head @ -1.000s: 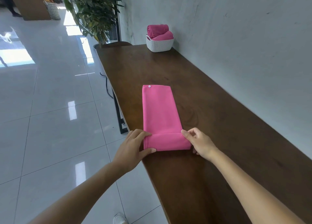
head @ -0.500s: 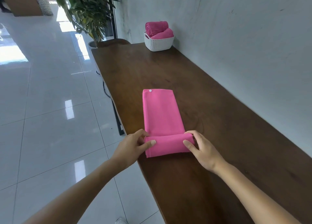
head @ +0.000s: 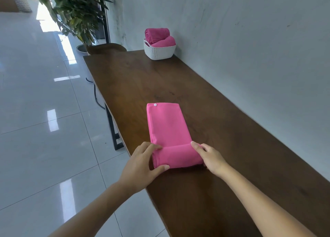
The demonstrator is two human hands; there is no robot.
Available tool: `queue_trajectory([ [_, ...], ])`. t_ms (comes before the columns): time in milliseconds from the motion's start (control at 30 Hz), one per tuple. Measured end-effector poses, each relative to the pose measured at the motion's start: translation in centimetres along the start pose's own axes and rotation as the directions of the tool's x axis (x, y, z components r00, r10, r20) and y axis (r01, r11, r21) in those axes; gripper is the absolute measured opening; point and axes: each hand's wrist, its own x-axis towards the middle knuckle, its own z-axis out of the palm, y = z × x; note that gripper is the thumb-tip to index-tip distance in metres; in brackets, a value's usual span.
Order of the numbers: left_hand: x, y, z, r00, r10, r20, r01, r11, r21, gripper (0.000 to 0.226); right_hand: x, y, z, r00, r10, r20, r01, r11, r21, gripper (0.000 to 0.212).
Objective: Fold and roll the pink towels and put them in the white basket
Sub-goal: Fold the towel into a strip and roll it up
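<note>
Gripping the rolled near end of a pink towel (head: 166,126), the left hand (head: 141,165) curls its fingers over the top of the roll (head: 176,156) and sets its thumb against the roll's near side, at the left end. The right hand (head: 210,156) holds the right end of the same roll, with its fingers bent over the top; its thumb is hidden. Both bare forearms reach in from the bottom of the view. The towel lies on a long dark wooden table (head: 232,147), close to the table's left edge, folded into a narrow strip that runs away from the person. Only the nearest part is rolled, and the rest lies flat. A small white snap button (head: 155,104) sits at the far left corner of the strip. A black metal table leg (head: 114,135) shows below the left edge, standing on a glossy white tiled floor (head: 35,111). A pale grey wall (head: 250,40) runs along the table's right side. At the far end of the table, just beside the wall and well apart from the strip, stands the white basket (head: 159,51). It holds 2 rolled pink towels, the lower one (head: 165,42) nestled inside the rim and the upper one (head: 157,34) resting on top of it. Beyond the table's far left corner stands a leafy potted plant (head: 76,9).
</note>
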Motion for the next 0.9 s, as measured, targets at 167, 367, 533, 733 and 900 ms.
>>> queue_trajectory([
  [167, 0.7, -0.5, -0.5, 0.998, -0.051, 0.036, 0.05, 0.998, 0.03, 0.071, -0.1, -0.8, 0.7, 0.99, -0.033, -0.137, 0.038, 0.999, 0.035, 0.064],
  [367, 2.2, -1.1, -1.0, 0.99, -0.125, 0.068, 0.127, 0.992, -0.013, 0.071, -0.4, -0.1, 1.2, 0.963, -0.241, -0.121, 0.235, 0.97, -0.062, 0.052],
  [533, 3.3, -1.0, -1.3, 0.969, -0.221, 0.111, 0.236, 0.962, -0.14, 0.07, -0.9, 0.1, 0.9, 0.964, -0.258, -0.067, 0.256, 0.966, -0.034, 0.055],
  [733, 4.9, -0.9, -1.7, 0.936, -0.327, 0.127, 0.347, 0.919, -0.187, 0.069, 0.3, -0.5, 0.7, 0.969, -0.239, -0.065, 0.239, 0.971, -0.007, 0.063],
  [900, 5.8, -1.1, -1.4, 0.925, -0.381, 0.001, 0.374, 0.908, -0.187, 0.063, 1.7, -2.1, 0.1, 0.986, -0.167, -0.006, 0.167, 0.986, 0.016, 0.063],
])
